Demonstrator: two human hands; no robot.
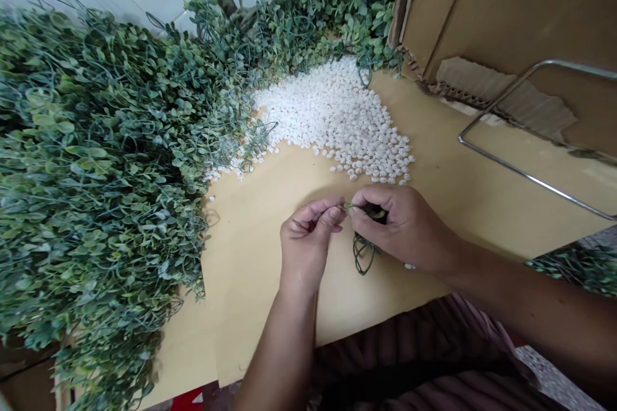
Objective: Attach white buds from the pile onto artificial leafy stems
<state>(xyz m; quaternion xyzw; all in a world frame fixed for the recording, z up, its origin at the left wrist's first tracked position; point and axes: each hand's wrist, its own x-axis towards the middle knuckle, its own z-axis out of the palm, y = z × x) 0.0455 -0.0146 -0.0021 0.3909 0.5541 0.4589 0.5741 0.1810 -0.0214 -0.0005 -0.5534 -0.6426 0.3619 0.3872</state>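
Note:
My left hand (308, 231) and my right hand (398, 221) meet fingertip to fingertip above the tan tabletop (260, 257). Between thumb and forefinger, my right hand pinches a thin green stem (348, 205). The fingers of my left hand are pressed together at the tip of that stem; whatever small piece they hold is hidden. Dark green loops (365, 255) hang below my right hand. Beyond both hands lies a pile of small white beads (332, 115), and one white piece (409, 266) rests under my right wrist.
Artificial green foliage (110, 173) is heaped along the left side, with more foliage (337, 0) at the back. A cardboard box (520, 13) stands at the back right, with a bent metal wire frame (530, 176) before it. More greenery (578, 266) shows beyond the right table edge.

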